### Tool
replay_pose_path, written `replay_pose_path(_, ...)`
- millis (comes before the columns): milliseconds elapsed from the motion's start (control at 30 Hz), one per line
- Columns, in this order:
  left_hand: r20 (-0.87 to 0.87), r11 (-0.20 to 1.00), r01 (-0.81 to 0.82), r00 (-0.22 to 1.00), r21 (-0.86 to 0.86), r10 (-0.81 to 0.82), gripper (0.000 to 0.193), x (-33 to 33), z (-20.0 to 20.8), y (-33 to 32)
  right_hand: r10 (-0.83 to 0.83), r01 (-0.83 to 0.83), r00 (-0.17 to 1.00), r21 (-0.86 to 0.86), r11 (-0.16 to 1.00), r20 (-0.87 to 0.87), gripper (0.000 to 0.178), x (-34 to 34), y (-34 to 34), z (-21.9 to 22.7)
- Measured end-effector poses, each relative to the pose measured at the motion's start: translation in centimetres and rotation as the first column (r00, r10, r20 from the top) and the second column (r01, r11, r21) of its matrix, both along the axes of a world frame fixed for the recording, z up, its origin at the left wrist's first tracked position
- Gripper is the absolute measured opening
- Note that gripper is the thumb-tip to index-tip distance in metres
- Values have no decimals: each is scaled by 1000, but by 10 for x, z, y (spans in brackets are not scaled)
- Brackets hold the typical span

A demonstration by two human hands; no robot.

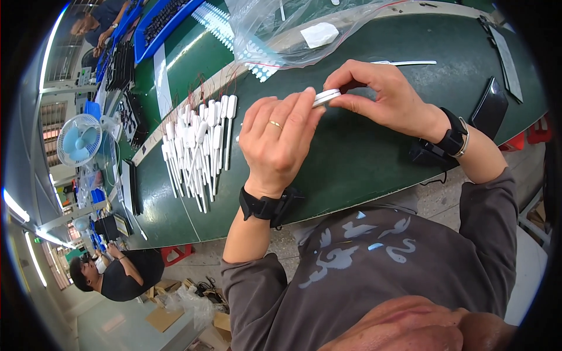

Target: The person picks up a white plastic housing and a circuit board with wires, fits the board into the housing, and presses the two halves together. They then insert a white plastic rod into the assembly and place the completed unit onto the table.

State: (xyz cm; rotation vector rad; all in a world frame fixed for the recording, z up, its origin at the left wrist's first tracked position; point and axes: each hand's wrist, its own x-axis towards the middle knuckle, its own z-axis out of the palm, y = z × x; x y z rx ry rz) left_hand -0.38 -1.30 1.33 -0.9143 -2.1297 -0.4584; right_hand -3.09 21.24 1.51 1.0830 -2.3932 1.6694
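Between my two hands is a small white plastic piece [326, 97], rounded at the end, with a seam line along its edge. My left hand [274, 137] pinches its left end between thumb and fingers, which hide most of that end. The right end is gripped by the thumb and forefinger of my right hand [380, 93]. To the left of my left hand lies a pile of white sticks with wider paddle-like heads [200, 137], thin reddish wires trailing from their far ends. Beyond my right hand rests a slim white strip [413, 62] on the green tabletop [363, 158].
A clear plastic bag [281, 35] and a sheet of pale stickers [260, 61] lie at the far side. A blue tray [167, 26] holds small dark parts. At the right lies a black phone-like slab [490, 105]. Another person [126, 272] sits left, near a fan [80, 140].
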Motion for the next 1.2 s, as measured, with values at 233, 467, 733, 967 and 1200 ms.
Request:
replay_pose_path(233,263,990,44,962,134,-79,24,4,-1,1,0,32,964,116,993,-266,22,0,1,-1)
replay_pose_path(467,257,992,57,963,111,-84,22,7,-1,3,32,4,949,112,994,-314,23,1,2,-1)
replay_pose_path(733,214,998,52,975,45,-60,25,1,-6,4,19,30,955,161,987,-295,22,-1,-1,-3)
replay_pose_path(967,308,996,21,950,87,-47,26,4,-2,0,18,8,989,174,985,-146,17,-2,-2,2)
replay_pose_path(1200,699,648,-263,290,715,-654,27,20,21,-1,-34,290,883,-489,823,467,28,-25,12,1)
